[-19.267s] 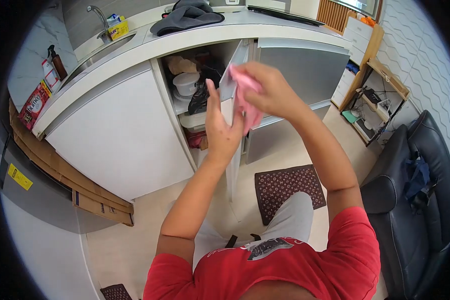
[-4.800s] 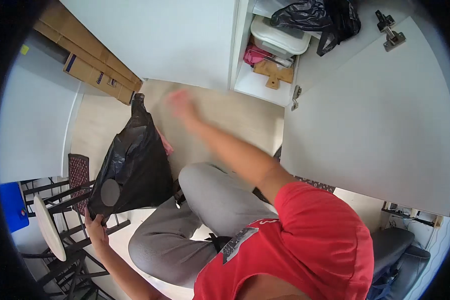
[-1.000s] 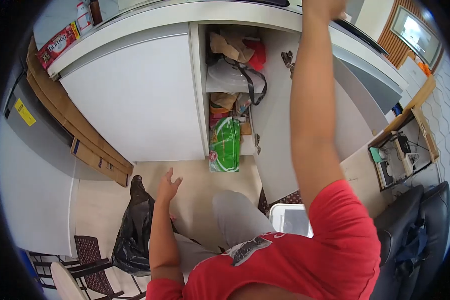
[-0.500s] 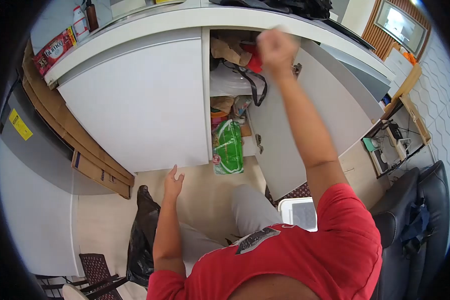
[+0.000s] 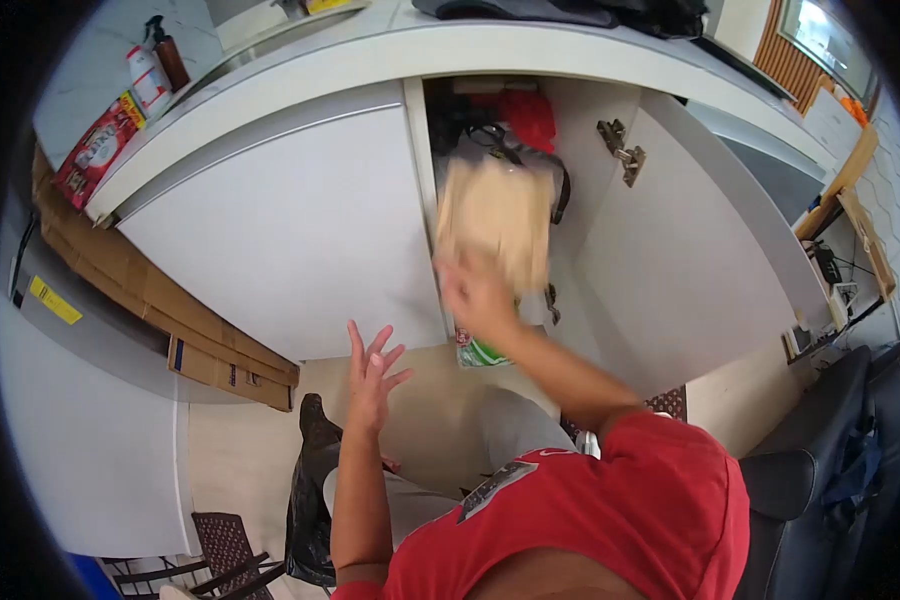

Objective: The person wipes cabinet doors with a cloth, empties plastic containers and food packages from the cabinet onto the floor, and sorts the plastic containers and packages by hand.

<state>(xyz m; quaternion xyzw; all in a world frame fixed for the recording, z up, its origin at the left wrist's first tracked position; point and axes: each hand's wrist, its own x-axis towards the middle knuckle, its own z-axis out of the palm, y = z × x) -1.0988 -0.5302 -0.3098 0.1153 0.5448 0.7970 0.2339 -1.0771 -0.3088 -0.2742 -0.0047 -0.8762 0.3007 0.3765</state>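
right hand point(image 5: 478, 292) grips paper bag point(image 5: 497, 215) — left hand point(image 5: 369, 392) splayed

Head cam, worn up top, faces forward and steeply down over the shirt point(image 5: 600, 510). Wide fisheye; left hand point(image 5: 369, 390) and right hand point(image 5: 480, 298) near, cupboard point(image 5: 280, 225) beyond.

A tan packet point(image 5: 500, 215) looks like matt paper, though blur hides its finer texture. The black bag point(image 5: 312, 500) at the near left is thin, glossy, wrinkled plastic. The shut cabinet door point(image 5: 280, 230) on the left is smooth and white with a soft sheen; the open cabinet door point(image 5: 680, 240) on the right looks smooth and pale, its hinge point(image 5: 625, 160) shiny metal. Corrugated cardboard point(image 5: 140, 285), brown and matt, stands at left. The far-left red packet point(image 5: 98, 155) is glossy, the shirt point(image 5: 590, 510) soft matt cloth, the right-hand seat point(image 5: 800, 460) black, smooth and leather-like.
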